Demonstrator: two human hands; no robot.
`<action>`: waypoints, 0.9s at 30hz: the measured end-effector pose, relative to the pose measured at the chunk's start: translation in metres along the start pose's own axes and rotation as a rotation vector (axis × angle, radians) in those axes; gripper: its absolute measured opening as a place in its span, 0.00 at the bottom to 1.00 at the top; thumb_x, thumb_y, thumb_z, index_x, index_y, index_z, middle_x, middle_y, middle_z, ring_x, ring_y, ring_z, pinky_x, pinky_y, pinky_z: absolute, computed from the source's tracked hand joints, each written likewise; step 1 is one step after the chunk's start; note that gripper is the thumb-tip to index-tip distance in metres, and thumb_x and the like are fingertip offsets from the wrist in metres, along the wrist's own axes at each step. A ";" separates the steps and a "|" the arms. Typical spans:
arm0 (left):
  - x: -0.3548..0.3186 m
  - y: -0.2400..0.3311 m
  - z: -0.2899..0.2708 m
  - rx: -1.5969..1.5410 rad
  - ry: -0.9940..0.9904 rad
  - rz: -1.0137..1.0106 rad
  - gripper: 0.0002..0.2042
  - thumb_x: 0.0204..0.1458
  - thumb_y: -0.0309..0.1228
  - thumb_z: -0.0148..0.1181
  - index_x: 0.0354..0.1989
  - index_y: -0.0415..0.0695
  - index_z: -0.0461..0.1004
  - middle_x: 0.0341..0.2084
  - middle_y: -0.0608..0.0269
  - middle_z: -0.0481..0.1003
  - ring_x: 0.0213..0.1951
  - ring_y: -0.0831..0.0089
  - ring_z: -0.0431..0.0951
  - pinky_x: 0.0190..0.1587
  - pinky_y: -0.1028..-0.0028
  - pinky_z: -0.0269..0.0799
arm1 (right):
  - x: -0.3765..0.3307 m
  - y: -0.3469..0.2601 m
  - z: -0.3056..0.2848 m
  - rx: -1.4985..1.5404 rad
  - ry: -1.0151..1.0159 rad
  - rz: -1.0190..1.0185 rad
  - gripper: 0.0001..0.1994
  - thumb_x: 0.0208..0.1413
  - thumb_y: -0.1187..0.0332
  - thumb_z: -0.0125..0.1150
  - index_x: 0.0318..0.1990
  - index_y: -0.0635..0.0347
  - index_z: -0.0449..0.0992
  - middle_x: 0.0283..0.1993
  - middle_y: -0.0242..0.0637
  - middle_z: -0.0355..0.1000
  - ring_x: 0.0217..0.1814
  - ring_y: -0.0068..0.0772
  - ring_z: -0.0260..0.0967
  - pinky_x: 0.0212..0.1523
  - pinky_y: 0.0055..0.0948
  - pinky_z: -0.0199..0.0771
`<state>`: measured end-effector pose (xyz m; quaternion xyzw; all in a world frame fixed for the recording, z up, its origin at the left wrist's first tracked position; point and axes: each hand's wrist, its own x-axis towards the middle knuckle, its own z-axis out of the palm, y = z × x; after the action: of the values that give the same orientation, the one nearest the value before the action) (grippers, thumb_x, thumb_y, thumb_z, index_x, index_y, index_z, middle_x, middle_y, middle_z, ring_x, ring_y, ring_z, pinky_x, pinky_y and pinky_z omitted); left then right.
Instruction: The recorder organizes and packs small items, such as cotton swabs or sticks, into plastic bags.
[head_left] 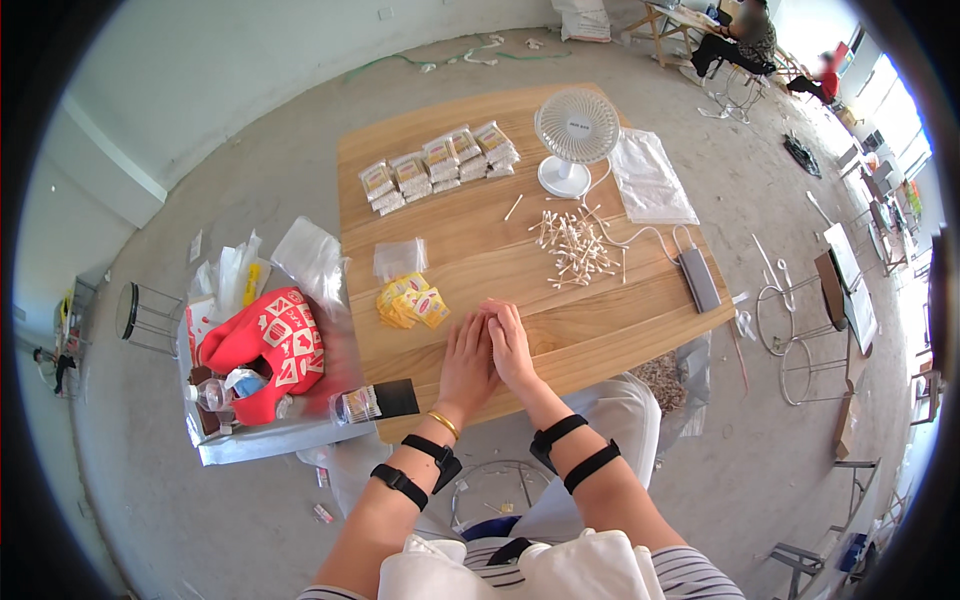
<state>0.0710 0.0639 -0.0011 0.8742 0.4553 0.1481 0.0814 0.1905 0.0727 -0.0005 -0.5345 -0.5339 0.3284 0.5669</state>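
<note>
My left hand (468,352) lies on the wooden table (470,215) near its front edge, fingers stretched forward. Against its inner side rests my right hand (511,345), its fingers also extended, so the two hands touch. Whatever may be beneath or between the palms is hidden. Just left of my fingertips are several yellow printed paper cards (413,300), with clear plastic bags (400,259) behind them. Ahead and to the right spreads a loose pile of cotton swabs (578,247). Filled packs of cotton swabs (440,160) stand in a row at the back left.
A white fan (577,130) stands at the back, its cable leading to a grey power bank (699,280). A white plastic bag (652,175) lies at the right edge. Beside the table's left, a box (290,440) holds a red bag (300,345). Two people sit far right.
</note>
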 end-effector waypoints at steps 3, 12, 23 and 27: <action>-0.005 -0.001 -0.001 -0.136 0.028 0.010 0.36 0.58 0.42 0.56 0.70 0.35 0.54 0.69 0.44 0.56 0.72 0.49 0.53 0.73 0.49 0.45 | 0.001 0.003 -0.001 0.060 0.052 0.002 0.14 0.63 0.76 0.44 0.53 0.65 0.72 0.56 0.48 0.68 0.63 0.48 0.66 0.65 0.38 0.63; -0.011 0.002 -0.001 -0.101 0.038 0.032 0.38 0.61 0.47 0.53 0.71 0.33 0.50 0.70 0.40 0.54 0.72 0.47 0.52 0.74 0.52 0.45 | -0.003 0.015 -0.019 0.276 0.280 0.096 0.15 0.59 0.80 0.42 0.48 0.66 0.76 0.53 0.43 0.71 0.62 0.39 0.67 0.64 0.33 0.62; -0.021 -0.001 -0.009 -0.105 -0.010 0.007 0.40 0.62 0.53 0.48 0.74 0.37 0.46 0.72 0.46 0.51 0.74 0.51 0.47 0.74 0.50 0.40 | -0.017 -0.007 -0.057 -0.172 0.192 0.054 0.13 0.59 0.81 0.47 0.48 0.65 0.76 0.52 0.45 0.73 0.60 0.47 0.69 0.63 0.38 0.66; -0.032 -0.013 -0.013 -0.087 0.084 -0.118 0.42 0.62 0.57 0.46 0.73 0.33 0.48 0.72 0.45 0.50 0.74 0.52 0.47 0.74 0.47 0.40 | -0.032 -0.021 -0.056 -0.684 -0.172 -0.154 0.28 0.58 0.62 0.58 0.65 0.61 0.65 0.69 0.50 0.60 0.75 0.51 0.50 0.75 0.50 0.47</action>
<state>0.0394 0.0448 0.0015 0.8345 0.5020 0.1994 0.1088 0.2327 0.0235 0.0188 -0.6221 -0.6972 0.1310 0.3314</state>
